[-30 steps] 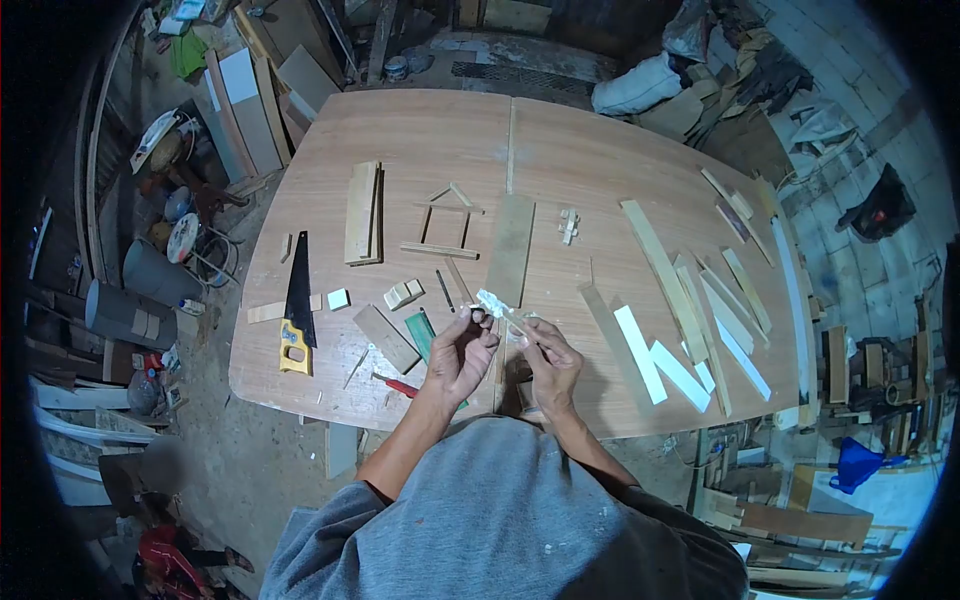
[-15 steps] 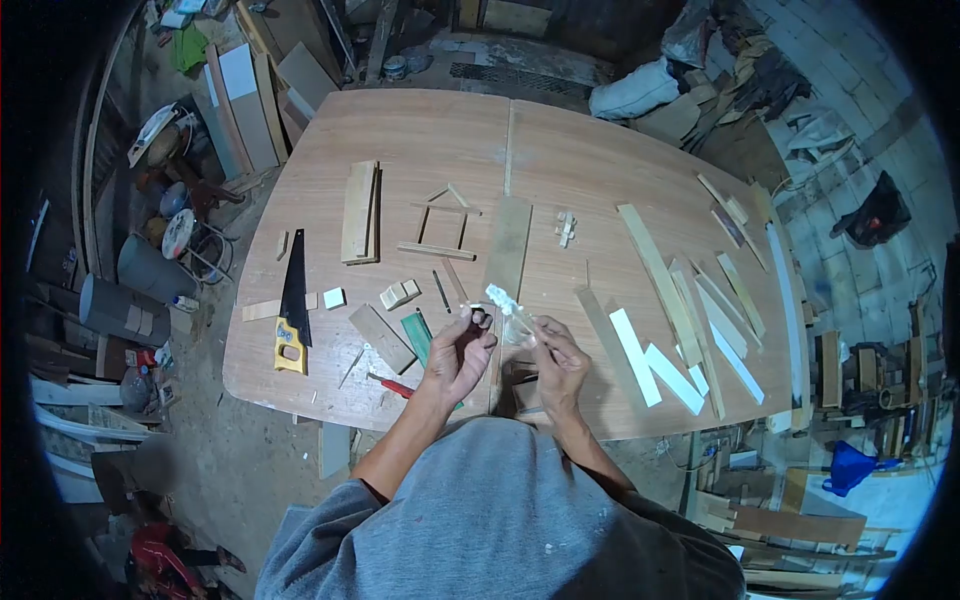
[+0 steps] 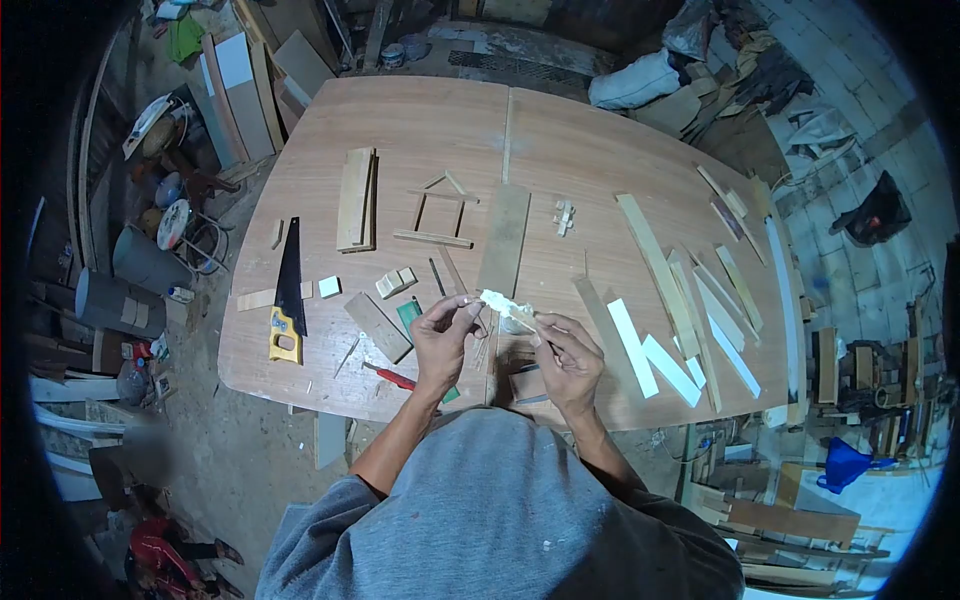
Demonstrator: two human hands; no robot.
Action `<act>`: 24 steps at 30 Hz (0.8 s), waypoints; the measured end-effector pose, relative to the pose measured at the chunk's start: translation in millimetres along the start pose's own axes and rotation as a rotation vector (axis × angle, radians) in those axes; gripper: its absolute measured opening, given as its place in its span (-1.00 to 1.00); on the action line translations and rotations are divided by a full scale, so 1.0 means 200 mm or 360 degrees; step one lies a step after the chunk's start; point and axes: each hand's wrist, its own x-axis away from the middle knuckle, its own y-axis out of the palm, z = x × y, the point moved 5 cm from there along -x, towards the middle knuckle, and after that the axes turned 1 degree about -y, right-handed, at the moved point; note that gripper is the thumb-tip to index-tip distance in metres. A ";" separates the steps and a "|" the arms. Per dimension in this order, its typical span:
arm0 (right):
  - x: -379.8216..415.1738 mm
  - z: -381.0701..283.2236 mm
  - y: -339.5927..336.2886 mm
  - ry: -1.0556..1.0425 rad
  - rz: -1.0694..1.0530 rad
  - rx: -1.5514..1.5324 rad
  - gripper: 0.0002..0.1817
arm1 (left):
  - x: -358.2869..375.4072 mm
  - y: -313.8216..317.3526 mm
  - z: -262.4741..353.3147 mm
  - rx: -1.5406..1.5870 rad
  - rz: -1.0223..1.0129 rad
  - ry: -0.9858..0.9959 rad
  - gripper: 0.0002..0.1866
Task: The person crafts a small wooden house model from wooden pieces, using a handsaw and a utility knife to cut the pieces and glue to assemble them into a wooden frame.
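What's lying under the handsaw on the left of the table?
A pale wood strip pokes out from under the handsaw on both sides, resting on the table. Its middle part is covered by the blade.

Smooth matt plywood table (image 3: 420,120); pale wooden strips (image 3: 650,255); saw (image 3: 288,295) with yellow plastic handle.
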 end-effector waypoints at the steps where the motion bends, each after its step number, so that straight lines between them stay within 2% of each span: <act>1: 0.00 0.00 0.01 0.0010 -0.0015 -0.0037 -0.80 | 0.00 0.00 0.00 0.0000 0.0005 0.0000 -0.86; 4: -0.01 -0.01 0.01 -0.0104 0.0010 0.0083 -0.80 | 0.00 -0.01 -0.01 -0.0041 -0.0010 -0.0022 -0.86; 14: -0.03 -0.01 0.01 -0.0113 -0.0017 0.0169 -0.72 | -0.01 -0.04 -0.08 0.0072 -0.0038 -0.0114 -0.86; 17: -0.04 -0.01 -0.01 -0.0068 0.0054 0.0013 -0.72 | -0.01 -0.05 -0.10 0.0148 -0.0078 -0.0214 -0.86; 19: -0.04 0.05 -0.01 0.0125 -0.0035 -0.0220 -0.74 | -0.01 -0.03 -0.09 0.0226 -0.0101 -0.0283 -0.85; 24: -0.08 0.14 0.00 0.0258 -0.0100 -0.0503 -0.78 | 0.02 0.01 -0.09 0.0414 -0.0247 -0.0605 -0.84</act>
